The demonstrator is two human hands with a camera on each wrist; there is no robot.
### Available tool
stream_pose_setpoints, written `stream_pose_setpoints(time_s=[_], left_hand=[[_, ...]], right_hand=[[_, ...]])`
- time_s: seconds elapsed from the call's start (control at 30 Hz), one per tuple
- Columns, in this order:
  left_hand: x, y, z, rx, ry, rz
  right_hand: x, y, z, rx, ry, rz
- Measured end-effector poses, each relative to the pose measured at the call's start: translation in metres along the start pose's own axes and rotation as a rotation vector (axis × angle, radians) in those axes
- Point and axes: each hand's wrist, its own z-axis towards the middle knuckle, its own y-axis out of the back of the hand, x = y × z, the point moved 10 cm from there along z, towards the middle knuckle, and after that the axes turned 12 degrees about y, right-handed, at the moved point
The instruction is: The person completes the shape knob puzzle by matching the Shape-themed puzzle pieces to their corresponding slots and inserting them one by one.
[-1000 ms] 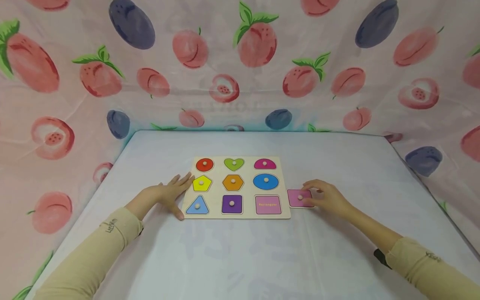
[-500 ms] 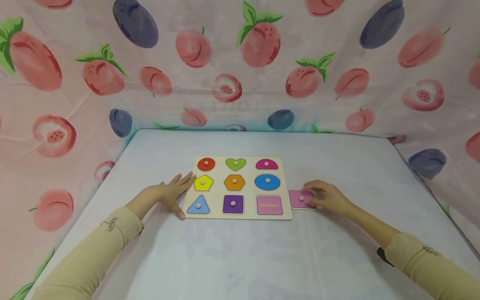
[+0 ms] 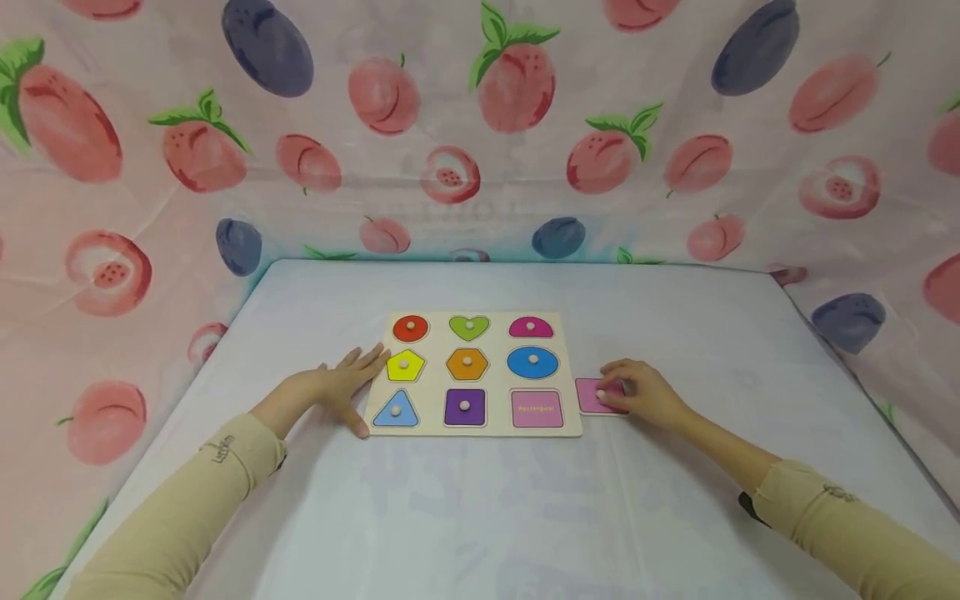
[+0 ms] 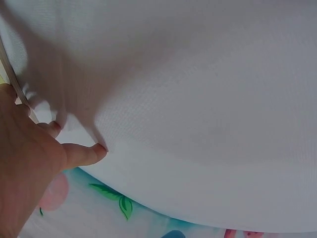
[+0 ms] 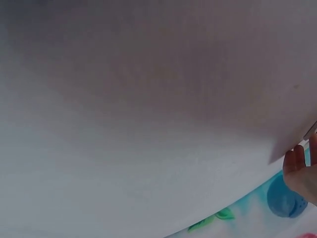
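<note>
A wooden peg puzzle board (image 3: 497,417) lies flat, bearing colourful shapes with round knobs. Its front right recess (image 3: 537,409) is pink, lettered, and holds no piece. My left hand (image 3: 341,390) rests with spread fingers on the board's left edge; the left wrist view shows the hand (image 4: 29,158) with only a sliver of the board. Beside the board's right edge lies a pink rectangular puzzle piece (image 3: 587,398) on the table. My right hand (image 3: 651,396) has thumb and forefinger at its knob, pinching it. In the right wrist view just part of the hand (image 5: 301,171) shows.
A white cloth covers the table (image 3: 465,517). Behind and at both sides hangs a fruit-printed curtain (image 3: 517,192). The blue triangle (image 3: 396,412) and purple square (image 3: 465,408) sit in the board's front row.
My right thumb and forefinger have moved slightly left and closed in on the pink piece's knob. The left hand and board stay in place; the head view shifts slightly.
</note>
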Motion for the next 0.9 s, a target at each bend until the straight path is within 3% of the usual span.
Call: stream_pose_setpoints(time_s=[0.2,0.33,0.63,0.9], left_hand=[[0.001,0.006,0.003,-0.004,0.000,0.024],[0.001,0.002,0.002,0.007,-0.010,0.035],[0.000,0.001,-0.006,0.006,-0.013,0.017],[-0.004,0.000,-0.004,0.016,-0.022,0.018]], right_hand=[[-0.001,0.004,0.005,-0.019,0.000,-0.029],[-0.001,0.007,0.004,-0.017,-0.016,-0.052],[0.009,0.006,0.002,-0.025,-0.043,0.010],[0.024,0.009,0.006,-0.034,-0.039,0.025]])
